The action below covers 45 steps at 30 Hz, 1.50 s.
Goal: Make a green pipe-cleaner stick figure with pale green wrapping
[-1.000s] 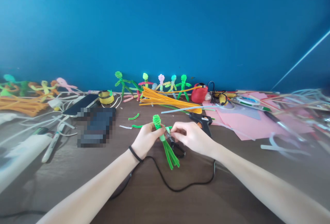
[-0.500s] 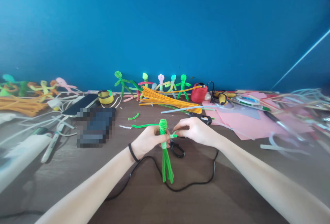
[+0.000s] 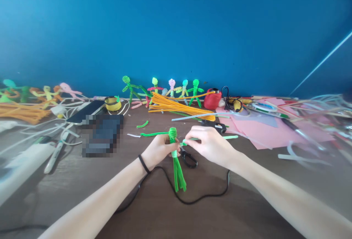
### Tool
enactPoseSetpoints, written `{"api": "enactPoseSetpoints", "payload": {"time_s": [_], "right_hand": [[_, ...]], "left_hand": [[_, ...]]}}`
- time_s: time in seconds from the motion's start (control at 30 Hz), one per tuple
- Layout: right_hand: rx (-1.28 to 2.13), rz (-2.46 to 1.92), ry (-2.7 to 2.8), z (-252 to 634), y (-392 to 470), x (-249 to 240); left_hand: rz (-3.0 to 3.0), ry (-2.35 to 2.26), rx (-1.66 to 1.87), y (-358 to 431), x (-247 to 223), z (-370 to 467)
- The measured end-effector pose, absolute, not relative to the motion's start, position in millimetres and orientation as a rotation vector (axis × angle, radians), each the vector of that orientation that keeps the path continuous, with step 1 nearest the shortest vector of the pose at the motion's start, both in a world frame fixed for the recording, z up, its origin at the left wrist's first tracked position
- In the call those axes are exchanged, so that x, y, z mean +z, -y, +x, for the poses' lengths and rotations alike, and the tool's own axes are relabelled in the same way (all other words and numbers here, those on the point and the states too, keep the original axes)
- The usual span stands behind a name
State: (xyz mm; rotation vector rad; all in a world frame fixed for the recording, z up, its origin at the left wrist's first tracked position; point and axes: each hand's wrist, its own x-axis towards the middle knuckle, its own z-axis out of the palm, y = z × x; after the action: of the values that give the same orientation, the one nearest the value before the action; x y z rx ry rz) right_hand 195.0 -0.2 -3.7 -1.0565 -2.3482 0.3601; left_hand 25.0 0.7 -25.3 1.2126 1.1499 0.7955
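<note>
My left hand (image 3: 159, 149) is closed around the middle of a green pipe-cleaner figure (image 3: 172, 135). The figure is upright, with a wound head on top and several loose green stems (image 3: 179, 176) hanging below. A green arm stem (image 3: 154, 134) sticks out to its left. On its right side, my right hand (image 3: 202, 141) pinches a pale green pipe cleaner (image 3: 230, 137) at the arm, and the free end of that strand shows beyond my knuckles. Black-handled scissors (image 3: 189, 159) lie on the table just behind the figure, partly hidden.
Orange pipe cleaners (image 3: 181, 107) lie in a bundle ahead, before several finished figures (image 3: 195, 88) along the blue wall. A black glue gun (image 3: 213, 126) lies behind my right hand, its cable looping in front. Pink paper (image 3: 255, 132) is at right, a phone (image 3: 86, 112) at left.
The pale green strand's free end now shows to the right of my right hand, which has turned slightly. The figure's head has tipped a little left; my left hand keeps its hold.
</note>
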Motion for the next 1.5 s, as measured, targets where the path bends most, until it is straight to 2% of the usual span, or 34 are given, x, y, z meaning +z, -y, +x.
{"api": "enactPoseSetpoints", "payload": {"time_s": [0.57, 0.77, 0.97, 1.23, 1.5], "right_hand": [[1.015, -1.091, 2.279, 200.3, -11.1, -17.5], [0.971, -1.040, 2.300, 198.8, -9.7, -16.8], [0.735, -0.962, 2.454, 197.5, -8.4, -19.3], [0.481, -0.921, 2.559, 194.7, -3.6, -22.1], [0.785, -1.098, 2.367, 194.2, -1.0, -15.4]], "left_hand": [[1.107, -1.026, 0.886, -6.9, -28.0, 17.5], [1.192, -1.055, 0.886, -6.9, -27.5, 18.4], [1.323, -1.087, 0.854, -6.0, -28.7, 20.3], [1.775, -1.327, 0.894, 0.1, -32.9, 21.3], [1.883, -1.384, 0.885, 2.9, -31.7, 21.7]]}}
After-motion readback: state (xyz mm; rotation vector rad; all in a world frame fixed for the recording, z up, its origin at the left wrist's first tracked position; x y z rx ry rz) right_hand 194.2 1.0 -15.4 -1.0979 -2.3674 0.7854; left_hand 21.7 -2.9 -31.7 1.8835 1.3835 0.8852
